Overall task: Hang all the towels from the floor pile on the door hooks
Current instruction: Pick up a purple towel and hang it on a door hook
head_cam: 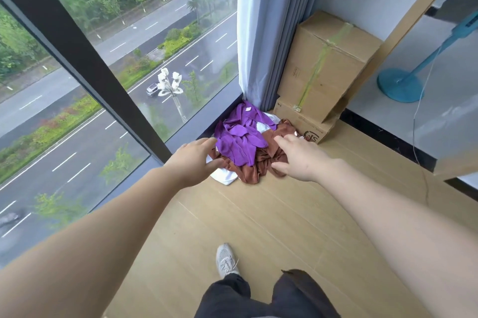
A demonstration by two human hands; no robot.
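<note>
- We find the towel pile (248, 152) on the far floor, in the corner under the curtain (269, 33); the purple towel (240, 136) lies uppermost.
- Left hand (192, 160) and right hand (297, 157) flank the pile, fingers spread, grasping nothing; we judge this placement suits a lift.
- Door hooks: not in view.

Both hands, left (192, 160) and right (300, 156), fingers relaxed, reach over the towel pile (245, 141) on the floor (284, 214) beside window (103, 72), curtain (269, 33) and boxes (323, 66).
</note>
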